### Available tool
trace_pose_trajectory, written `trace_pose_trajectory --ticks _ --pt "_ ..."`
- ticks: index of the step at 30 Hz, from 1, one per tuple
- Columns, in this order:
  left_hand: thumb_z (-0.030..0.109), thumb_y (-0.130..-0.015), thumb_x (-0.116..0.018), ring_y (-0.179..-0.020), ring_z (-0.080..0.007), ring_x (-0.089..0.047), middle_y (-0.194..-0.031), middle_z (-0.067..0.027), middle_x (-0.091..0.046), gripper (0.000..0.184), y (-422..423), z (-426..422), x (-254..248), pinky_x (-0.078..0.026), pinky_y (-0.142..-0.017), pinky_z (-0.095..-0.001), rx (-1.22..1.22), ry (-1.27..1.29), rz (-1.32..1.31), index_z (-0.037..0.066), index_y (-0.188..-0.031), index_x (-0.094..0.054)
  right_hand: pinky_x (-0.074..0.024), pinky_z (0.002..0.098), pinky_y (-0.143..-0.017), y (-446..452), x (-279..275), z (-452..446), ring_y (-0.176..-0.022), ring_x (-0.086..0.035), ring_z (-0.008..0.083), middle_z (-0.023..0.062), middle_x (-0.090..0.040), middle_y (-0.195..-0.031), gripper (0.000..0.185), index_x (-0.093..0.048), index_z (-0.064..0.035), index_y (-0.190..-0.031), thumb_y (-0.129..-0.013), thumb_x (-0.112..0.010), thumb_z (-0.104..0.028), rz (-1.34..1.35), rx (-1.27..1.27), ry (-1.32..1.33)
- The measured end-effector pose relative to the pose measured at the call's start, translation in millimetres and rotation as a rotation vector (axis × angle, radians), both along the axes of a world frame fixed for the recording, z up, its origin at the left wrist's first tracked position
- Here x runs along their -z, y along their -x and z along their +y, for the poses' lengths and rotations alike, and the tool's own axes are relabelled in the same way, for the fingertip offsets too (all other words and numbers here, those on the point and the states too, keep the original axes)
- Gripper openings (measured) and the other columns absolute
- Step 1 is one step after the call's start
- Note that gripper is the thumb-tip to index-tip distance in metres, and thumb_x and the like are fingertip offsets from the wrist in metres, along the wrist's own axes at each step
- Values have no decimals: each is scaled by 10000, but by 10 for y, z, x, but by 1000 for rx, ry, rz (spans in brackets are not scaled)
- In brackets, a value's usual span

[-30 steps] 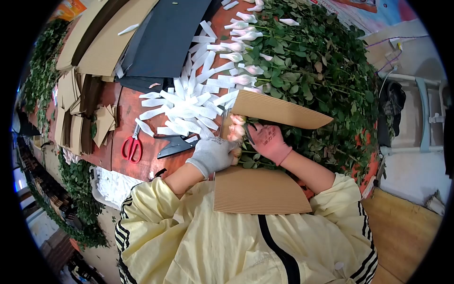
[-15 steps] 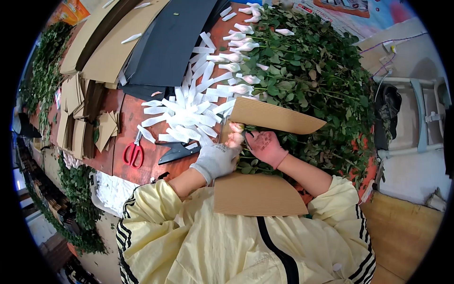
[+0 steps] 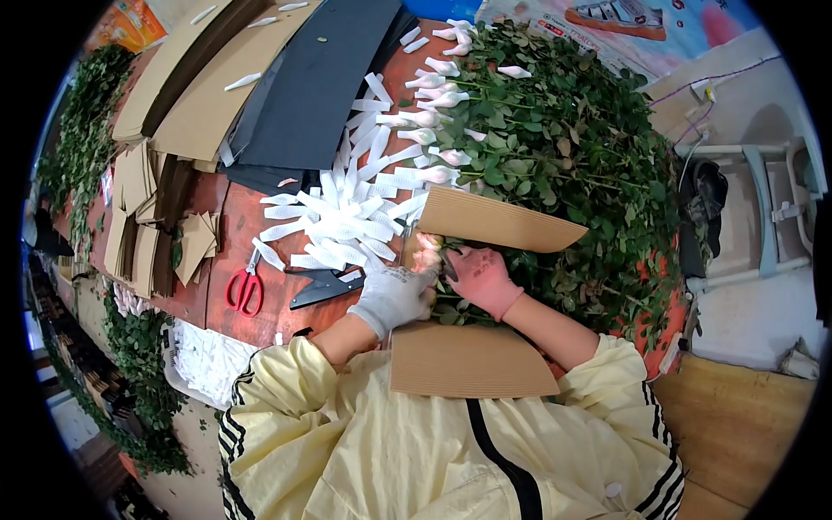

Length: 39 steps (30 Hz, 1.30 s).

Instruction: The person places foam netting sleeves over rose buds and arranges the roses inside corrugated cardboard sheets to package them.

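Note:
My left hand (image 3: 394,296), in a pale grey glove, is closed around pink roses (image 3: 426,250) whose blooms show above its fingers. Close on the right, my right hand (image 3: 481,276) wears a pink glove with dark fingertips; its fingers are bent against the stems and leaves just under the blooms. Brown corrugated cardboard lies around the roses, with one flap (image 3: 503,218) beyond my hands and the other flap (image 3: 472,362) against my jacket. White mesh sleeves (image 3: 347,217) are heaped beyond my left hand.
Red-handled scissors (image 3: 245,290) and a black tool (image 3: 325,288) lie on the red table (image 3: 269,308). Leafy rose stems (image 3: 572,156) with sleeved buds cover the right side. Cardboard sheets (image 3: 212,87) and dark sheets (image 3: 316,82) are stacked at the back left. A white tub (image 3: 195,364) stands front left.
The view has shifted slightly, so the table items appear lower. My right hand has come a little closer to my left hand and the blooms. Both cardboard flaps remain around the roses.

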<state>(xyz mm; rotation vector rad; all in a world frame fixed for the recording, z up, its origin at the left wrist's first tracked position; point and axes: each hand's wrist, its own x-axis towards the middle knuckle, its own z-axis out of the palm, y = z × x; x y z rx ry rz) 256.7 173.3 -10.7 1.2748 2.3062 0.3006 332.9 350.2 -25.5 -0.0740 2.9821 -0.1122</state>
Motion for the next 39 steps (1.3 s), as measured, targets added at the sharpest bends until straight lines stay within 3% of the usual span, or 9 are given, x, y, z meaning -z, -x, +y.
trace_pose_trajectory --ticks 6,10,19,21,27,30,34,36,39 --pt "339 -755 -523 -881 -275 -636 -903 -89 -663 386 21 -6 184 -267 -908 -613 -16 1 -51 273 -1135 -543 -421 460 -796 105 125 24 -965 -540 296 132 -550 -1059 335 -556 -120 -1094 -776 -552 -226 200 -75 -218" --pt "396 -704 -583 -920 -281 -628 -963 -98 -662 477 81 6 65 -282 -937 -542 -14 134 -134 285 -1168 -550 -381 490 -857 59 261 94 -1074 -479 321 134 -515 -1157 330 -571 -129 -1083 -766 -537 -217 214 -131 -186" --pt "370 -742 -537 -904 -267 -630 -970 -89 -658 359 98 -13 127 -412 -835 -413 -22 128 -127 233 -1065 -614 -407 418 -833 80 242 90 -997 -521 298 130 -547 -1095 275 -569 -189 -1082 -834 -480 -269 336 -137 -240" --pt "316 -780 -482 -890 -270 -632 -958 -82 -659 292 107 -4 251 -441 -797 -406 0 128 -49 200 -996 -642 -408 424 -834 89 206 59 -1039 -516 270 87 -542 -1130 282 -572 -175 -1063 -793 -503 -219 99 -56 -148" --pt "271 -777 -494 -827 -332 -621 -886 -162 -644 328 529 102 57 -491 -723 -414 150 13 -209 239 -1067 -644 -392 395 -846 3 -117 -5 -1049 -505 268 93 -524 -1170 222 -542 -157 -1028 -838 -450 -226 139 -21 -249" --pt "193 -794 -485 -682 -331 -627 -776 -167 -637 323 606 67 277 -496 -642 -386 185 -141 -313 166 -1073 -645 -337 383 -909 12 -248 36 -1112 -438 260 77 -492 -1221 238 -520 -148 -1071 -899 -399 -258 -163 31 28" --pt "188 -795 -511 -699 -333 -623 -811 -170 -638 301 567 53 246 -495 -642 -379 136 -93 -332 164 -1060 -652 -335 378 -901 -37 80 149 -1083 -445 265 77 -485 -1231 225 -533 -164 -1052 -910 -389 -263 74 -30 -104" --pt "181 -791 -533 -695 -318 -614 -773 -149 -628 290 549 13 299 -484 -606 -393 127 -137 -253 185 -1053 -657 -424 398 -700 -20 117 167 -820 -562 231 68 -540 -923 102 -516 -136 -836 -777 -478 -211 447 -114 -42" --pt "184 -788 -545 -640 -307 -589 -708 -136 -598 293 543 33 246 -458 -571 -400 214 -174 -147 196 -1059 -656 -397 364 -649 -136 -74 91 -800 -552 210 38 -514 -864 93 -514 -172 -839 -770 -480 -224 174 -102 63"
